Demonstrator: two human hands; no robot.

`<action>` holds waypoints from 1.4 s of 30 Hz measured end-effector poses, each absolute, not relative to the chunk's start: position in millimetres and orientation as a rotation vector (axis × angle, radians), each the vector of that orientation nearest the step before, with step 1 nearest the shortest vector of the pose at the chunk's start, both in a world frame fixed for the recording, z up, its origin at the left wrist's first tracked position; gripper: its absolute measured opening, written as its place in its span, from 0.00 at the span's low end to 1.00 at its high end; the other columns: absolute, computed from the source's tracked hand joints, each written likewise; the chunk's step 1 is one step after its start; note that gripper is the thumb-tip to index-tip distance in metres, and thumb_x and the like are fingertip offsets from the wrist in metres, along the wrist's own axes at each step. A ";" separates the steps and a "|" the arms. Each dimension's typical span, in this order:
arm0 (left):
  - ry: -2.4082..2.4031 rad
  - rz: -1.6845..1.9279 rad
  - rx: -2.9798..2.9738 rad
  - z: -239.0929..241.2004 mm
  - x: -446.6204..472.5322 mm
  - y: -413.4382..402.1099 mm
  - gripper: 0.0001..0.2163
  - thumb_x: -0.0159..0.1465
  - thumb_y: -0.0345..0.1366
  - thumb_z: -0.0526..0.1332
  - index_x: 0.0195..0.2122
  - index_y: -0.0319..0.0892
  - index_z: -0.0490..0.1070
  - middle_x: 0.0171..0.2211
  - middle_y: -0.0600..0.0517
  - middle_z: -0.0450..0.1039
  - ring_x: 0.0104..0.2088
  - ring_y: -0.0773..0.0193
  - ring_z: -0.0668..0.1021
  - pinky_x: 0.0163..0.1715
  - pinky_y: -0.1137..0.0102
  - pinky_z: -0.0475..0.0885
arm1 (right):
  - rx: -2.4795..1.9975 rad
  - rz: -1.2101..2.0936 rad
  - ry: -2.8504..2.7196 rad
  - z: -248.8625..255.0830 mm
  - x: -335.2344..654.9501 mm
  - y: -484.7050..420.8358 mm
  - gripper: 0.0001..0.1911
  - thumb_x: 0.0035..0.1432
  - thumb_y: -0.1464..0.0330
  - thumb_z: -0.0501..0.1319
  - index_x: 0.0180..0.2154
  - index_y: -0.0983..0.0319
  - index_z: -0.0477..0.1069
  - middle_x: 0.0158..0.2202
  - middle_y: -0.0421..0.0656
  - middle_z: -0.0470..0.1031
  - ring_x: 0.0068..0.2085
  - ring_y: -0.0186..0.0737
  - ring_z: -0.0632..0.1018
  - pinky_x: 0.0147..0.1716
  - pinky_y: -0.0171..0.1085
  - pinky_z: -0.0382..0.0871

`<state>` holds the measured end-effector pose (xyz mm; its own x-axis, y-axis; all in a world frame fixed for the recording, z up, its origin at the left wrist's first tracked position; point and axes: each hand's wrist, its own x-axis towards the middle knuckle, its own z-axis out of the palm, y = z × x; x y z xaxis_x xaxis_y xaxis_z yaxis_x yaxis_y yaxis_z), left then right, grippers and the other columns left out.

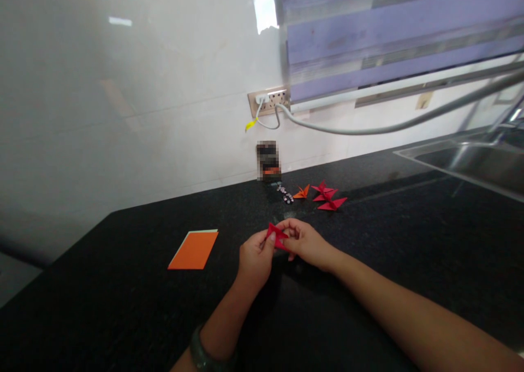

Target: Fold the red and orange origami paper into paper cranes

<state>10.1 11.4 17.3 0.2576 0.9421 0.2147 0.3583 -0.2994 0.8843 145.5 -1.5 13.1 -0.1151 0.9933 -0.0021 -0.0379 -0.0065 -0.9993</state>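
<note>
In the head view, the left hand (pixel 254 258) and the right hand (pixel 311 245) meet over the near middle of the dark counter (pixel 123 295), and both pinch a small piece of red paper (pixel 279 234), partly folded, between thumbs and fingers. The thumbs cover part of it, so I cannot tell how its inner layers lie. My judgement is that a crease could go crooked if one pinch slips, and that the thin paper could tear at a point if the hands pull unevenly.

To the far right of the hands sit red paper figures (pixel 332 203) close together, with an orange figure (pixel 302 192) just left of them; a knock from the right hand or forearm could crush their points. On the left lie orange sheets (pixel 193 251), loosely stacked and unweighted, so a brushing left arm might push them askew.
</note>
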 end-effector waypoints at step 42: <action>1.221 1.092 1.877 11.5 6.2 11.7 0.12 0.57 0.38 0.55 0.36 0.40 0.75 0.29 0.50 0.77 0.29 0.63 0.76 0.29 0.73 0.68 | -1.391 1.155 -1.271 10.3 146.6 -1.7 0.08 0.46 0.66 0.61 0.24 0.65 0.66 0.16 0.35 0.65 0.16 0.25 0.65 0.14 0.26 0.60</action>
